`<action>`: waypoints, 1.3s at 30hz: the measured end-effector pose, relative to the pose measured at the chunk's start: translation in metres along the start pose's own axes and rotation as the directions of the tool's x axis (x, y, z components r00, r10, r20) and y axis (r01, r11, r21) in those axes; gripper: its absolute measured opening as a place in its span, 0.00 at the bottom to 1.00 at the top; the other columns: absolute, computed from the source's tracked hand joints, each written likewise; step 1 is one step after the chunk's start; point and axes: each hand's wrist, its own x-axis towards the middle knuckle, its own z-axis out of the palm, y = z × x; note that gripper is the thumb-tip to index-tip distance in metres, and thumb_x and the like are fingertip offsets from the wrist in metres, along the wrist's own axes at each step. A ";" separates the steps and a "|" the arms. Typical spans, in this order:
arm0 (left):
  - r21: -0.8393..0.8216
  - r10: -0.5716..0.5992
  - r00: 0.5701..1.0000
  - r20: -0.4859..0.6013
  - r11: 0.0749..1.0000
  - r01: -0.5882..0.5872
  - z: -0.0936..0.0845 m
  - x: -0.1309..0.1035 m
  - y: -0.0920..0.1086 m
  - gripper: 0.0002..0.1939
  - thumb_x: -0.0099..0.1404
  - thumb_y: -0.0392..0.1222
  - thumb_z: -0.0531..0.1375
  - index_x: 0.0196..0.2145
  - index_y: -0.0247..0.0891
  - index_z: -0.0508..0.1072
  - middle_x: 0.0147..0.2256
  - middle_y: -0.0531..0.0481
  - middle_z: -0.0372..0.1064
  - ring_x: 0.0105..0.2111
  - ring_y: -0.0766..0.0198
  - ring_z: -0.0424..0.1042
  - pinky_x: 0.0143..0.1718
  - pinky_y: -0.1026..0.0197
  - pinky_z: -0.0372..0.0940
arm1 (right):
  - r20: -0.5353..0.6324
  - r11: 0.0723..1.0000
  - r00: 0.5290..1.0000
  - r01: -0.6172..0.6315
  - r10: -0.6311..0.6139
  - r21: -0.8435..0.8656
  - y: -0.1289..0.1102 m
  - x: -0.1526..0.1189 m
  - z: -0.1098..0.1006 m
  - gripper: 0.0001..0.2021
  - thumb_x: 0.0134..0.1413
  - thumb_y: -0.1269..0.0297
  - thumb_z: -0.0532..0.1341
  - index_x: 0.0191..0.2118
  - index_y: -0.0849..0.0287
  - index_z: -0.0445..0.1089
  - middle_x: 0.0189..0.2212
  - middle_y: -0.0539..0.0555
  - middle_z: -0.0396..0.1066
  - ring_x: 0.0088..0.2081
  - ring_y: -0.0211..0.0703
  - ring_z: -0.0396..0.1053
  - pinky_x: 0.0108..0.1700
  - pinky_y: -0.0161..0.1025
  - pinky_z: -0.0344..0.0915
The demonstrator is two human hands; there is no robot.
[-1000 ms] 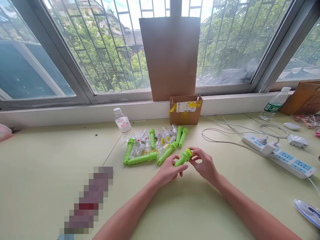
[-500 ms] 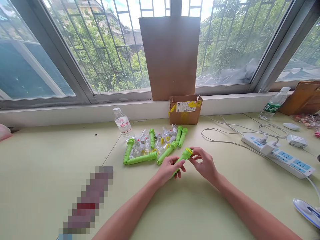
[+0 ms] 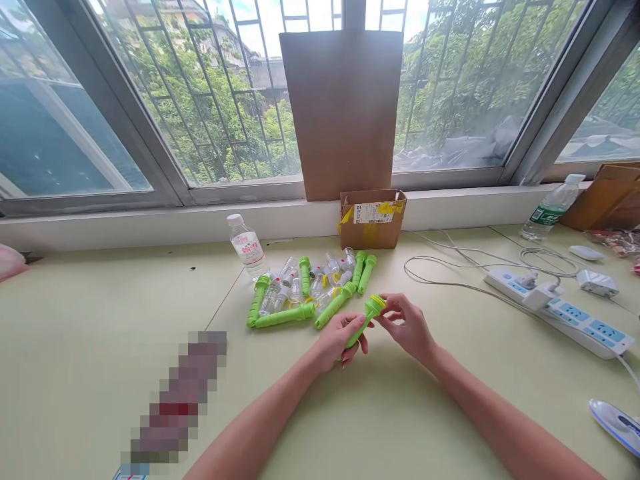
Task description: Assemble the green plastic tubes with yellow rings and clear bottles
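Note:
My left hand (image 3: 345,340) is wrapped round a green plastic flashlight body (image 3: 371,309), which tilts up and to the right above the table. Its wide end carries a yellow ring (image 3: 379,301). At that end the thumb and fingers of my right hand (image 3: 407,325) pinch the ring's edge; the fingertips are partly hidden. Just beyond my hands lies a group of loose parts: several more green flashlight bodies (image 3: 286,316), clear plastic pieces (image 3: 295,289) with grey-white ends, and yellow rings (image 3: 310,303) among them.
A water bottle (image 3: 248,250) stands behind the parts, near a small open cardboard box (image 3: 371,230). To the right are a power strip (image 3: 560,310) with cables, a white mouse-like object (image 3: 584,253) and another bottle (image 3: 550,210). A blurred-out object (image 3: 180,400) lies at left.
My left hand has shifted its grip slightly on the green flashlight body, and its fingers have curled a little differently. My right hand stays at the yellow ring.

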 end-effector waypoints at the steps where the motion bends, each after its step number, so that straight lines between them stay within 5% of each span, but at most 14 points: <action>1: -0.008 0.001 1.000 -0.009 1.000 -0.001 0.001 0.000 0.000 0.24 0.61 0.60 0.54 0.42 0.35 0.66 0.21 0.54 0.68 0.09 0.77 0.47 0.09 0.69 0.50 | -0.010 1.000 1.000 -0.001 0.001 0.006 0.000 0.000 0.000 0.09 0.53 0.60 0.62 0.35 0.55 0.61 0.42 0.55 0.72 0.29 0.38 0.73 0.27 0.38 0.74; 6: 0.007 0.068 0.991 -0.114 0.998 -0.067 0.005 0.001 -0.002 0.20 0.54 0.52 0.64 0.36 0.39 0.60 0.27 0.54 0.72 0.11 0.75 0.56 0.10 0.70 0.50 | -0.047 1.000 0.999 0.012 -0.010 0.027 -0.005 -0.002 -0.001 0.08 0.53 0.62 0.63 0.36 0.55 0.62 0.43 0.55 0.72 0.29 0.37 0.73 0.28 0.36 0.74; 11: 0.096 0.123 0.973 -0.194 0.990 -0.106 0.003 0.005 -0.004 0.17 0.55 0.53 0.62 0.31 0.36 0.65 0.28 0.50 0.72 0.17 0.71 0.66 0.15 0.69 0.57 | -0.040 0.999 0.999 -0.001 0.003 0.032 -0.007 -0.001 -0.002 0.08 0.53 0.63 0.62 0.37 0.54 0.63 0.42 0.55 0.71 0.31 0.39 0.74 0.27 0.36 0.74; 22: 0.170 0.138 0.981 -0.136 0.979 -0.114 0.000 0.004 -0.003 0.23 0.62 0.60 0.53 0.32 0.35 0.70 0.25 0.51 0.69 0.13 0.75 0.57 0.12 0.69 0.48 | 0.018 0.997 0.998 -0.053 0.052 0.064 -0.005 0.000 -0.004 0.06 0.53 0.62 0.62 0.35 0.55 0.64 0.46 0.55 0.69 0.33 0.39 0.73 0.27 0.36 0.72; 28: 0.143 0.100 0.977 -0.186 0.987 -0.074 -0.001 0.005 -0.006 0.20 0.54 0.54 0.63 0.37 0.39 0.63 0.21 0.58 0.65 0.10 0.76 0.52 0.09 0.71 0.45 | 0.044 0.997 0.999 -0.031 0.029 0.065 -0.007 0.000 -0.002 0.07 0.53 0.64 0.62 0.36 0.54 0.62 0.46 0.55 0.68 0.32 0.38 0.73 0.27 0.36 0.72; 33: 0.109 0.098 0.982 -0.160 0.991 -0.081 0.000 0.005 -0.007 0.18 0.57 0.55 0.61 0.33 0.39 0.61 0.24 0.53 0.71 0.13 0.71 0.62 0.10 0.70 0.52 | 0.098 0.999 0.995 0.006 -0.011 0.053 -0.005 -0.002 0.002 0.12 0.52 0.68 0.60 0.41 0.53 0.57 0.49 0.56 0.64 0.33 0.38 0.73 0.27 0.36 0.72; 39: 0.144 0.098 0.984 -0.150 0.987 -0.076 0.003 0.005 -0.004 0.18 0.58 0.56 0.59 0.34 0.36 0.67 0.26 0.50 0.71 0.16 0.69 0.67 0.13 0.70 0.56 | -0.042 0.999 0.998 0.037 -0.038 -0.021 -0.002 -0.005 0.003 0.07 0.54 0.68 0.60 0.37 0.54 0.60 0.43 0.54 0.68 0.35 0.38 0.72 0.30 0.37 0.73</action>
